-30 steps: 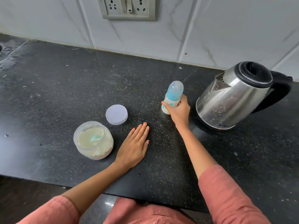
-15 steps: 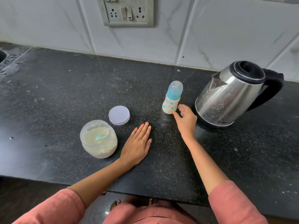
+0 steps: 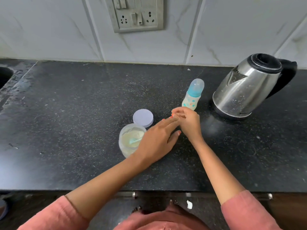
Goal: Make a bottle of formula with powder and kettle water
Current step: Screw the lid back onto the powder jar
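Note:
A small baby bottle (image 3: 191, 100) with a blue collar and clear cap stands upright on the black counter (image 3: 74, 113), with neither hand on it. To its right is the steel kettle (image 3: 245, 90) with a black lid and handle. An open jar of pale formula powder (image 3: 130, 141) holds a blue scoop, and its lilac lid (image 3: 143, 117) lies flat just behind it. My left hand (image 3: 157, 140) reaches forward with straight fingers beside the jar. My right hand (image 3: 189, 122), fingers loosely curled, meets the left fingertips just in front of the bottle and holds nothing.
A wall socket plate (image 3: 135, 14) sits on the tiled backsplash above the counter. A sink edge (image 3: 4, 75) shows at the far left, with wet counter around it. Drawer knobs (image 3: 134, 195) sit below the counter's front edge.
My right hand let go of the bottle and drew back toward me until it met the left fingertips. My left hand lifted off the counter and reached forward. The camera view tilted up.

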A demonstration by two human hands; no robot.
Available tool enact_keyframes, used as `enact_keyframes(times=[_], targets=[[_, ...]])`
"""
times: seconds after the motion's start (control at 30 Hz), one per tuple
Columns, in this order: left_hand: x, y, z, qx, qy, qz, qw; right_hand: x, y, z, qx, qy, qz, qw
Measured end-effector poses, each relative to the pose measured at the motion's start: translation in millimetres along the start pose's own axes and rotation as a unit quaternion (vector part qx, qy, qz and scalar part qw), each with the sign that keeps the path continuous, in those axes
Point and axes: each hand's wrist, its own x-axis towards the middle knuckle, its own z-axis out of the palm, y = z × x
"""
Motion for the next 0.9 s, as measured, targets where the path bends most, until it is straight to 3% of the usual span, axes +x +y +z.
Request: enact_keyframes(times=[0.1, 0.27, 0.47, 0.63, 0.77, 0.9], targets=[[-11.5, -6.4, -38.4, -0.017, 0.010, 0.000, 1.000, -0.6, -8.0, 22.3, -0.013, -0.060, 0.002, 0.998], [-37.6, -45.1, -80.4, -0.034, -0.025, -0.053, 0.998, 14.2, -10.0, 57.5, -0.149, -0.141, -0.029, 0.978], [-63.1, -86.9, -85.7, -0.197, -0.088, -0.119, 0.969, 35.0, -8.4, 91.6, -0.350, -0.283, -0.019, 0.893], [-71.1, -97.1, -68.0, -0.264, -0.114, -0.153, 0.945, 43.9, -10.0, 102.4, -0.420, -0.338, -0.024, 0.842], [-70.8, -91.5, -60.0, -0.319, -0.116, -0.136, 0.931, 47.3, -14.3, 100.6, -0.430, -0.317, -0.014, 0.845], [-72.3, -92.2, -51.6, -0.325, -0.102, -0.121, 0.932, 46.7, -32.0, 86.8, -0.396, -0.280, -0.024, 0.874]])
